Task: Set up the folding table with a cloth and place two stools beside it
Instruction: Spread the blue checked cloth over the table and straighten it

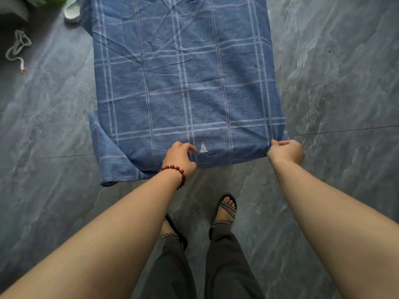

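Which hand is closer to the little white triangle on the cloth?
Left. The left hand is just beside the triangle; the right hand grips the cloth at its right corner.

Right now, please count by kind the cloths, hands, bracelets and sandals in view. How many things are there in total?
cloth: 1
hands: 2 (left hand, right hand)
bracelet: 1
sandals: 2 (left sandal, right sandal)
total: 6

Left hand (pixel 180 155) and right hand (pixel 286 151) pinch the blue cloth (pixel 183 83) by its near hem (right at corner).
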Demonstrator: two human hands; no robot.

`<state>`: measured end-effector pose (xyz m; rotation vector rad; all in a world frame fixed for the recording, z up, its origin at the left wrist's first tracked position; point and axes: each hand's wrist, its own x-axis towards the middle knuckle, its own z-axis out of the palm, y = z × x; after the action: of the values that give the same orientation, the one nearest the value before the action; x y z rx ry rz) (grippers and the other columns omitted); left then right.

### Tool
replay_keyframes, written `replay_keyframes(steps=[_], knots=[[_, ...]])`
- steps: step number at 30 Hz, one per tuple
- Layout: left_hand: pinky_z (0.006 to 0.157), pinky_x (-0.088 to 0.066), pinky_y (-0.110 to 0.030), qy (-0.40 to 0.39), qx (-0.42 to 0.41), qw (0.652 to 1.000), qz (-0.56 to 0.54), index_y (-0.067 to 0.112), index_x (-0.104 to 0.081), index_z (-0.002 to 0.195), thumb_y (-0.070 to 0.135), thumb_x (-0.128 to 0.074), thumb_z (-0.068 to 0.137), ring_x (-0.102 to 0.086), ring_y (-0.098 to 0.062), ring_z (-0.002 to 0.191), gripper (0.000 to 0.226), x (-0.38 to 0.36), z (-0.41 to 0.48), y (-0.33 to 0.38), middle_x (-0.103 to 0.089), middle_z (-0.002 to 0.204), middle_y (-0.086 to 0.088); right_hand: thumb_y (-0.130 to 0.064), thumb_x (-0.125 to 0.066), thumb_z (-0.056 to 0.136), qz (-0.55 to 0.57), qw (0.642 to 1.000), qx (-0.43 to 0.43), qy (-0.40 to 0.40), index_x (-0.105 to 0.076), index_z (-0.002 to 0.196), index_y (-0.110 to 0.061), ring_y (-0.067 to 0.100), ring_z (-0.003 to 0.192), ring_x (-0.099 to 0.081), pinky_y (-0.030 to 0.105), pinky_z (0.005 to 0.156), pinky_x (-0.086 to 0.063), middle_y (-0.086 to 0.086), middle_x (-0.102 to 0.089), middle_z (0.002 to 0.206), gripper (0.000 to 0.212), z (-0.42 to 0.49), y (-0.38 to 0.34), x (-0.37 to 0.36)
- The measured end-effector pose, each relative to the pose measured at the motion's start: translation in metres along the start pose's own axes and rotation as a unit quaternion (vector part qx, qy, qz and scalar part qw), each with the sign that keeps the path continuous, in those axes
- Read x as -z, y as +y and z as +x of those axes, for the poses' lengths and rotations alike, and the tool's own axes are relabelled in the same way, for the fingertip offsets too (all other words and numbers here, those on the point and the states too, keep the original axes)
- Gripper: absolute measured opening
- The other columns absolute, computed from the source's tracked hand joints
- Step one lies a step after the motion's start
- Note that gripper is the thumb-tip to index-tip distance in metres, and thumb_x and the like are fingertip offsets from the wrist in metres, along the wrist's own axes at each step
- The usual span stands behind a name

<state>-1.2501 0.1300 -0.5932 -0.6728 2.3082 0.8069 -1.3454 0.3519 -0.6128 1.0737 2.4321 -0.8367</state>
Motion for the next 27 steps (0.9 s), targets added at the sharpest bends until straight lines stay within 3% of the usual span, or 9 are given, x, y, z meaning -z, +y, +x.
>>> replay_keyframes(steps=[3, 5, 8, 10, 13, 17, 23, 27], knots=[[0.096, -0.047, -0.04, 0.003, -0.002, 1.0, -0.001, 0.022, -0.058, 0.113, 0.01, -0.059, 0.082, -0.049, -0.02, 0.113, 0.032, 0.0, -0.002, -0.001, -0.047, 0.123, -0.002, -0.022, -0.064, 0.087, 0.042, 0.999, 0.003, 0.034, -0.061, 0.099, -0.01, 0.028, 0.095, -0.063, 0.026, 0.076, -0.04, 0.009, -0.068, 0.098, 0.017, -0.01, -0.002, -0.002], [0.096, -0.047, -0.04, 0.01, -0.007, 1.0, -0.002, 0.022, -0.058, 0.113, 0.008, -0.059, 0.083, -0.049, -0.021, 0.114, 0.033, 0.001, -0.003, -0.003, -0.047, 0.124, -0.002, -0.021, -0.066, 0.086, 0.091, 0.994, 0.038, 0.046, -0.052, 0.109, -0.011, 0.02, 0.088, -0.062, 0.025, 0.076, -0.04, -0.004, -0.064, 0.081, 0.028, -0.024, -0.003, -0.006], [0.093, -0.047, -0.041, 0.02, 0.0, 0.999, 0.025, 0.022, -0.056, 0.112, 0.011, -0.057, 0.084, -0.048, -0.022, 0.113, 0.03, 0.005, -0.006, -0.007, -0.047, 0.124, -0.003, -0.021, -0.066, 0.085, 0.089, 0.986, 0.138, -0.015, -0.05, 0.102, -0.016, 0.005, 0.066, -0.055, 0.018, 0.068, -0.038, -0.013, -0.053, 0.066, 0.024, -0.047, -0.005, -0.02], [0.088, -0.047, -0.041, 0.043, 0.026, 0.992, 0.12, 0.02, -0.053, 0.113, 0.017, -0.058, 0.086, -0.049, -0.025, 0.111, 0.027, 0.01, -0.009, -0.012, -0.048, 0.121, -0.004, -0.022, -0.066, 0.085, 0.057, 0.975, 0.198, -0.079, -0.05, 0.093, -0.02, 0.002, 0.061, -0.051, 0.016, 0.061, -0.036, -0.012, -0.053, 0.065, 0.017, -0.061, -0.007, -0.031], [0.086, -0.042, -0.042, 0.047, 0.057, 0.969, 0.238, 0.018, -0.049, 0.118, 0.023, -0.061, 0.087, -0.048, -0.028, 0.112, 0.033, 0.016, -0.013, -0.025, -0.049, 0.121, -0.007, -0.021, -0.066, 0.085, -0.017, 0.945, 0.285, -0.16, -0.056, 0.09, -0.02, 0.007, 0.065, -0.052, 0.017, 0.063, -0.038, -0.011, -0.054, 0.07, 0.011, -0.08, -0.013, -0.048], [0.089, -0.04, -0.042, 0.046, 0.048, 0.966, 0.251, 0.019, -0.048, 0.119, 0.019, -0.063, 0.085, -0.047, -0.027, 0.111, 0.037, 0.019, -0.015, -0.042, -0.047, 0.12, -0.007, -0.02, -0.065, 0.087, -0.109, 0.894, 0.373, -0.224, -0.062, 0.1, -0.014, 0.011, 0.079, -0.054, 0.022, 0.073, -0.042, -0.001, -0.06, 0.092, 0.015, -0.106, -0.02, -0.069], [0.101, -0.03, -0.051, 0.072, 0.006, 0.956, 0.285, 0.022, -0.048, 0.116, 0.009, -0.066, 0.076, -0.043, -0.025, 0.113, 0.046, 0.024, -0.013, -0.062, -0.044, 0.117, -0.005, -0.021, -0.066, 0.085, -0.196, 0.833, 0.448, -0.257, -0.058, 0.115, -0.015, 0.021, 0.109, -0.05, 0.034, 0.092, -0.044, 0.003, -0.054, 0.115, 0.032, -0.142, -0.027, -0.101], [0.098, -0.031, -0.05, 0.078, 0.007, 0.955, 0.286, 0.022, -0.043, 0.12, 0.01, -0.069, 0.073, -0.04, -0.026, 0.117, 0.055, 0.034, -0.012, -0.079, -0.042, 0.122, -0.006, -0.025, -0.069, 0.083, -0.231, 0.833, 0.443, -0.238, -0.051, 0.124, -0.024, 0.024, 0.112, -0.047, 0.039, 0.092, -0.045, 0.004, -0.05, 0.117, 0.045, -0.161, -0.029, -0.12]])
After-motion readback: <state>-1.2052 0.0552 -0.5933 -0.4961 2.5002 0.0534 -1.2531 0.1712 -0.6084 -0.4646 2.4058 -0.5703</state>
